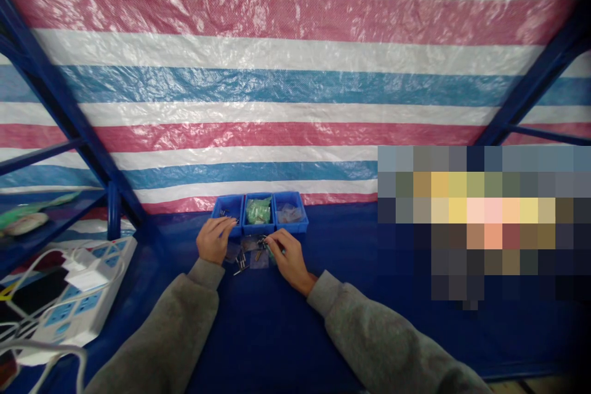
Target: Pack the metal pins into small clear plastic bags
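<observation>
My left hand (213, 239) rests on the blue table (277, 332) just in front of the left blue bin (228, 206), its fingers curled toward the bin's front edge; what they hold, if anything, is too small to see. My right hand (289, 253) is pinched over small metal parts and clear little bags (247, 253) lying between both hands, with a green bit at its fingertips. Three small blue bins stand in a row behind: the middle bin (258, 210) has green pieces, the right bin (290, 212) has clear bags. Grey sleeves cover both arms.
A striped red, white and blue tarp (295, 86) hangs right behind the bins. Blue metal frame bars (69, 117) slant on both sides. A white power strip with cables (87, 295) lies at the left. A blurred-out patch covers the right middle.
</observation>
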`<state>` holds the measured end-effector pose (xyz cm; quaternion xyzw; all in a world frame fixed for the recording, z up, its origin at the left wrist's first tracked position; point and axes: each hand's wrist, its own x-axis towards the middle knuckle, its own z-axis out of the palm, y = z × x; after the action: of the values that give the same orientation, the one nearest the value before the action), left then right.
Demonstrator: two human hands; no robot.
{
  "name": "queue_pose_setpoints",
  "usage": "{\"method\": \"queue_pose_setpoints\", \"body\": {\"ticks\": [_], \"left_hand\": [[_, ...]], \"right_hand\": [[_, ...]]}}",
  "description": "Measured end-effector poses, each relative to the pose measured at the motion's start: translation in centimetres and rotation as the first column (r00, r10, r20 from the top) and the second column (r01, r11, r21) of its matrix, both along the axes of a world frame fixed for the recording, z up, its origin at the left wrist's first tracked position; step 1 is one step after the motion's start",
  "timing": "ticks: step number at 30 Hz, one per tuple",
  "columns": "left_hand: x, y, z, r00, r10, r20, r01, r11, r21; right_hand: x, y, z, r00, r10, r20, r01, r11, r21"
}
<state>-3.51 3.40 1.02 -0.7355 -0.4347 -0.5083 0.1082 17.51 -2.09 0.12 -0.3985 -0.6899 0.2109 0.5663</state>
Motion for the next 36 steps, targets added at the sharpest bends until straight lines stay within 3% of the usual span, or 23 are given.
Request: {"method": "queue_pose_setpoints", "body": {"ticks": [3, 7, 15, 22, 36], "left_hand": [[0.1, 0.4, -0.6, 0.992, 0.001, -0.129, -0.009, 0.998, -0.059], [0.3, 0.5, -1.0, 0.982, 0.018, -0.188, -0.034, 0.996, -0.081], [0.3, 0.7, -1.1, 0.979, 0.074, -0.19, -0.089, 0.993, -0.074], [0.6, 1.0, -1.5, 0.961, 0.144, -0.236, -0.203, 0.948, -0.246], [0.9, 0.6, -1.1, 0.948, 0.155, -0.278, -0.233, 0.933, -0.274]], "right_hand": [[0.0, 0.1, -0.1, 1.0, 0.007, 0.0, -0.007, 1.0, -0.007], [0.0, 0.2, -0.2, 1.0, 0.008, 0.002, -0.008, 1.0, -0.008], [0.0, 0.1, -0.1, 1.0, 0.019, 0.004, -0.019, 1.0, -0.006], [0.0, 0.2, -0.2, 0.999, 0.031, 0.017, -0.031, 1.0, -0.005], [-0.1, 0.2, -0.1, 0.999, 0.023, 0.024, -0.023, 1.0, 0.002]]}}
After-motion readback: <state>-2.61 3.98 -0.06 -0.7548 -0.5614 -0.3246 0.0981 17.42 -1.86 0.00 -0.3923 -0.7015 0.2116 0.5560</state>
